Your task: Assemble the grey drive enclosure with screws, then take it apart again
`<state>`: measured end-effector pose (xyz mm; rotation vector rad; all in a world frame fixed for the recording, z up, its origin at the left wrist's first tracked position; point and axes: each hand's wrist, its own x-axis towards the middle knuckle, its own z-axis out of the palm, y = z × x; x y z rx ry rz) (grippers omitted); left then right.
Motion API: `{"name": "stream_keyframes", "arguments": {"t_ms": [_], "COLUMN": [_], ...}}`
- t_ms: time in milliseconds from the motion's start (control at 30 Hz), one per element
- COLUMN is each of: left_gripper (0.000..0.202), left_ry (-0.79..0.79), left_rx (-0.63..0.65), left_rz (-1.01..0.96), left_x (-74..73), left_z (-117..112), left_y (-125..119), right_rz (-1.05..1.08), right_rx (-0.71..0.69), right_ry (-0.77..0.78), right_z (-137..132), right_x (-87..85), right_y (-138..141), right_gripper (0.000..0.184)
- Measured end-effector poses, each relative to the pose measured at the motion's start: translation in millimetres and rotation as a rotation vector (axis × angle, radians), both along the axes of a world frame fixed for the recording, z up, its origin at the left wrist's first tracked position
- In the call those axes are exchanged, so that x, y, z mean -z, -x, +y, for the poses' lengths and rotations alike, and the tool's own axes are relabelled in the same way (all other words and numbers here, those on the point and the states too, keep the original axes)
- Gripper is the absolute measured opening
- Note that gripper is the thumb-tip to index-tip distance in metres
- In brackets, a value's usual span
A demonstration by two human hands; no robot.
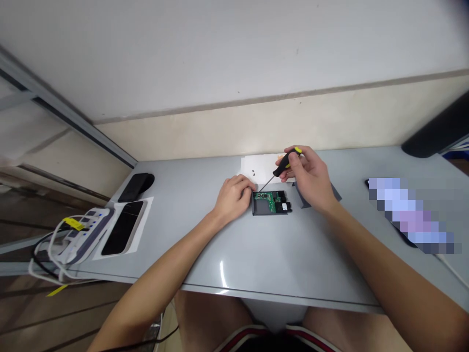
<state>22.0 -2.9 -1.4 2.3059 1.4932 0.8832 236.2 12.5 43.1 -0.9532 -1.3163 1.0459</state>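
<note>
A small green circuit board (271,196) sits in a shallow dark case (261,208), flat on the table in front of me. Curled around the case's left edge, my left hand (234,195) grips it near the upper left corner. My right hand (311,176) holds a black and yellow screwdriver (281,167) at a slant. Its tip meets the case's upper left part, close to my left fingertips; what exactly it touches is too small to tell. Several tiny dark pieces, seemingly screws (253,173), lie on white paper (252,164) behind the case. A dark flat piece (334,193) is partly hidden under my right hand.
Left on the grey table (205,259) are a black phone (122,227) on white paper, a black object (135,187) and a power strip (88,232) with tangled cables. A cabled device with a blurred screen (406,210) lies right. A wall (205,127) stands behind.
</note>
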Motion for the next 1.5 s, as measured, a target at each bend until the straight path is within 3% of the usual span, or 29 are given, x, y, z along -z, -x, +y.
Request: {"name": "stream_keyframes", "arguments": {"t_ms": [233,567,900,1167,1333,1500], "left_gripper": [0.032,0.028,0.027,0.029,0.030,0.030], "left_ry": [0.034,0.109,0.091,0.087,0.092,0.094], "left_rx": [0.011,0.033,0.053,0.070,0.074,0.066], "left_rz": [0.100,0.104,0.100,0.099,0.111,0.119], "left_x": [-6.1,-3.7,-1.8,-1.9,-1.6,-1.2], "left_z": [-4,-7,-6,-5,-4,-5], "left_y": [-4,-4,-4,-2,-2,-2], "right_rz": [-0.009,-0.087,-0.225,-0.127,0.157,0.300], "right_rx": [-0.030,-0.047,-0.114,-0.206,-0.170,-0.180], "right_ry": [-0.020,-0.061,-0.127,-0.001,0.027,0.064], "right_z": [0,-8,-12,4,8,6], "right_x": [3.5,0.2,-5.0,-23.6,-14.1,-9.5], "right_y": [1,5,17,40,50,47], "right_gripper": [0.041,0.037,0.012,0.032,0.034,0.050]}}
